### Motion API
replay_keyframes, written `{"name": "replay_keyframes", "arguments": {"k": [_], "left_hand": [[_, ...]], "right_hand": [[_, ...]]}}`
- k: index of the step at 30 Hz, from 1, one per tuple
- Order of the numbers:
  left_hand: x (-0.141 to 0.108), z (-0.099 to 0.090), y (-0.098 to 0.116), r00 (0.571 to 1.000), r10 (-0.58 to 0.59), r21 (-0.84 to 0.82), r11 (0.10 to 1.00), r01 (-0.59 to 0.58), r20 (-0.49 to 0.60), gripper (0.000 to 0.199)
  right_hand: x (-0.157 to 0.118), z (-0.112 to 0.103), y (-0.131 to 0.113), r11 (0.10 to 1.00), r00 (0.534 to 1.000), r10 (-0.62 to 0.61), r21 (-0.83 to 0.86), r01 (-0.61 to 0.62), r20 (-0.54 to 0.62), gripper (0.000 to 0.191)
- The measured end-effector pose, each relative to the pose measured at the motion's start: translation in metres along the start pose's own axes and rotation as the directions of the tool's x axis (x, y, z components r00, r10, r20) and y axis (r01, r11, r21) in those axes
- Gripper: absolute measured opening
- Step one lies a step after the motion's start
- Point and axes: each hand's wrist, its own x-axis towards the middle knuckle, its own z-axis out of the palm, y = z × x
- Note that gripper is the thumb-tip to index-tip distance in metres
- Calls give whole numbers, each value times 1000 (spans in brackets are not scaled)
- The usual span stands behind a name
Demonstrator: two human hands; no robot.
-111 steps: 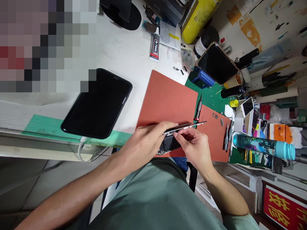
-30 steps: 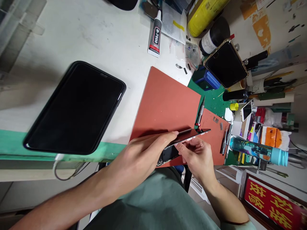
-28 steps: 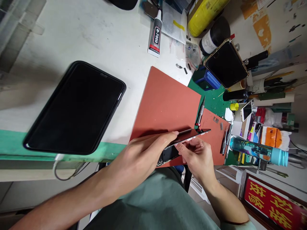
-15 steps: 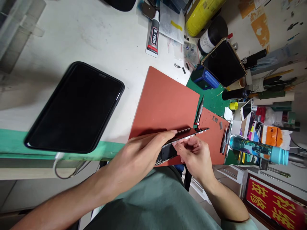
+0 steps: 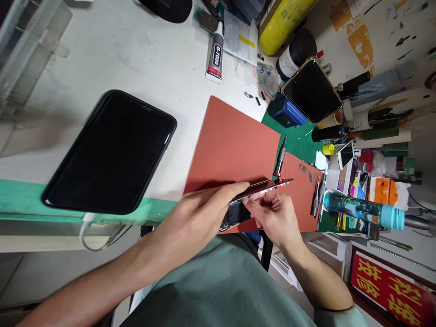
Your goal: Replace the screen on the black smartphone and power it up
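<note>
An opened phone lies at the near edge of the red-brown mat (image 5: 235, 136). Its thin screen panel (image 5: 264, 190) is tilted up above the phone body (image 5: 237, 215), whose dark inside shows. My left hand (image 5: 200, 213) grips the panel and the left side of the phone, thumb along the upper face. My right hand (image 5: 274, 215) pinches at the panel's lower edge, over the body; its fingertips are partly hidden behind the panel. A screwdriver (image 5: 280, 156) with a red end lies just beyond the panel.
A large black tablet-like device (image 5: 112, 152) lies at the left with a white cable (image 5: 86, 229). A glue tube (image 5: 215, 54), a phone on a stand (image 5: 311, 91), tweezers (image 5: 318, 195) and a blue bottle (image 5: 361, 211) stand or lie around the mat.
The camera view has shifted slightly, so the bench items appear a little further left. Both hands keep nearly the same hold on the phone and its panel.
</note>
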Motion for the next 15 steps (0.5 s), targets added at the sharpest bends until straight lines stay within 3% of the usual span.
{"name": "replay_keyframes", "arguments": {"k": [15], "left_hand": [[4,-1,2,1000,12,-28,1000,-12,-5,54]], "right_hand": [[-1,1,0,999,999,40,31,-40,-16,32]]}}
